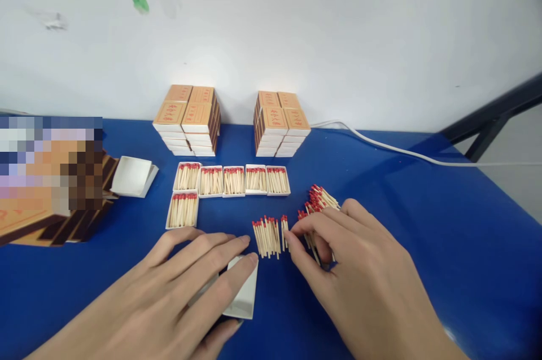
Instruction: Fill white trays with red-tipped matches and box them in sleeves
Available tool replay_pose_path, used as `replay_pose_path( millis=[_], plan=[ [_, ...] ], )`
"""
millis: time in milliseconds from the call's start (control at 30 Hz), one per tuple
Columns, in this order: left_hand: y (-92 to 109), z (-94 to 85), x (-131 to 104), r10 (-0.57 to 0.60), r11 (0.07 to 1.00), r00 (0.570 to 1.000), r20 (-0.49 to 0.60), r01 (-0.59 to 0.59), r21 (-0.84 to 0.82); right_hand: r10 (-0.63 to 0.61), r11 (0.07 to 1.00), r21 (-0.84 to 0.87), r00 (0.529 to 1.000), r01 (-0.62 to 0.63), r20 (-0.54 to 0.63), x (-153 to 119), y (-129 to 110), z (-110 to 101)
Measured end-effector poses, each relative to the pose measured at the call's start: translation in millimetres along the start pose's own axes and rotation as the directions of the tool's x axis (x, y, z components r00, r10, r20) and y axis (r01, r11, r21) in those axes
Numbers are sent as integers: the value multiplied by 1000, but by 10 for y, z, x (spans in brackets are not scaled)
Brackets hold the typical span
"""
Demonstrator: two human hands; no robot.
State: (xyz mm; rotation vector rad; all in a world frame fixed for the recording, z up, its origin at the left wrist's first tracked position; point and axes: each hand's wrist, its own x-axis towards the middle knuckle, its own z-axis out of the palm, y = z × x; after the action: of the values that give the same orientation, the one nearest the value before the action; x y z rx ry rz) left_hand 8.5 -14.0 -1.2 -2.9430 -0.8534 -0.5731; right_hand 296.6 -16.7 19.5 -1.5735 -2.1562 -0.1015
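Blue table, left hand flat on white tray, right hand fingers curled over loose matches, bare room rightward.

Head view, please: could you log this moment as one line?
left hand: rests on empty white tray | right hand: fingers on loose matches | filled trays: six | table: blue

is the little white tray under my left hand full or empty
Cannot tell: the left hand covers most of the white tray, and only its outer side and end show. The small bundle of matches lies outside it.
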Motion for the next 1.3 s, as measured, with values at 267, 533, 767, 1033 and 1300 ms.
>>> replay_pose_path(
  millis=[267,533,767,1033,1300],
  plan=[
    [-11,8,2,22,1000,1000,1,-22,6,1,1000,7,1000,-1,7,30,24,22],
    [-70,-52,60,96,994,995,14,-97,52,-38,997,71,999,38,0,64,-7,50],
    [-21,-26,39,39,999,999,22,-39,18,-33,991,130,999,30,16,72,-28,71],
    [-22,11,-15,19,999,999,43,-21,30,36,993,114,999,-36,0,40,9,-58],
    [-16,3,6,5,1000,1000,12,-5,18,-25,983,-181,1000,27,15,-73,120,-156]
  ],
)
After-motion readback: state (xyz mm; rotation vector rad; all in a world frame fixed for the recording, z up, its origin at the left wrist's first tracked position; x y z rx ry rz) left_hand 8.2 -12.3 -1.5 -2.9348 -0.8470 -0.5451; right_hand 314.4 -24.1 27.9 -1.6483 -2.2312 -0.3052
